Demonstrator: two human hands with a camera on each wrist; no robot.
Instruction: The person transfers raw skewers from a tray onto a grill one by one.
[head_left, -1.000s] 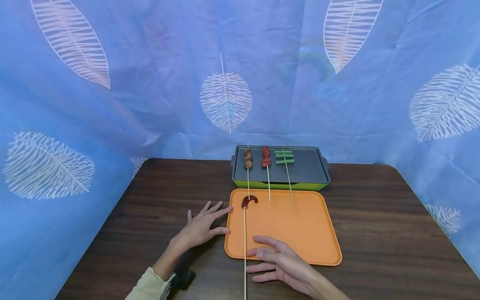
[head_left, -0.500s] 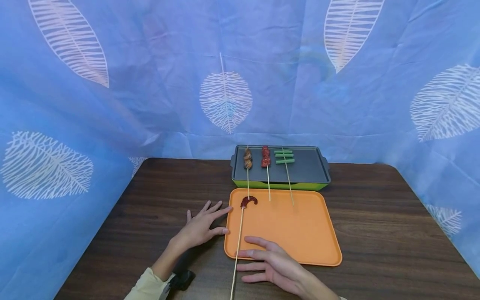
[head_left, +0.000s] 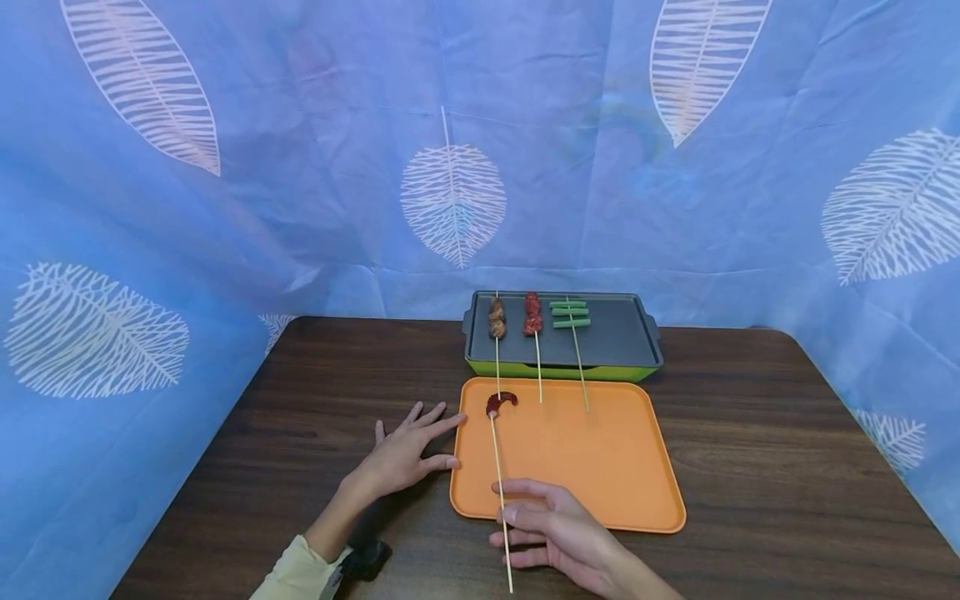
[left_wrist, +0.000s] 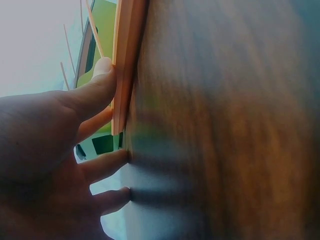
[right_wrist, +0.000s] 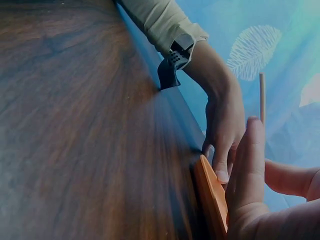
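My right hand (head_left: 558, 529) holds a thin wooden skewer (head_left: 496, 450) between thumb and fingers, over the near edge of an orange tray (head_left: 600, 450). At the skewer's far end, a dark red curled piece (head_left: 501, 402), like a tentacle, is over the tray's upper left corner. In the right wrist view the skewer (right_wrist: 262, 95) rises behind the thumb. My left hand (head_left: 405, 450) lies with fingers spread at the tray's left side. In the left wrist view its thumb (left_wrist: 95, 90) rests at the tray's rim (left_wrist: 125, 65), with other fingertips down on the table.
Behind the tray stands a green grill with a dark plate (head_left: 615, 325). Across it lie a brown meat skewer (head_left: 497, 318), a red meat skewer (head_left: 532, 314) and a green vegetable skewer (head_left: 572, 323), sticks overhanging the tray. Blue leaf-patterned cloth (head_left: 360, 167) surrounds the dark wooden table (head_left: 750, 467).
The skewer's near end swung left, then back right, and now shows above the frame's bottom edge. My right hand shifted left and slightly back; its fingers have closed in. My left hand stayed put.
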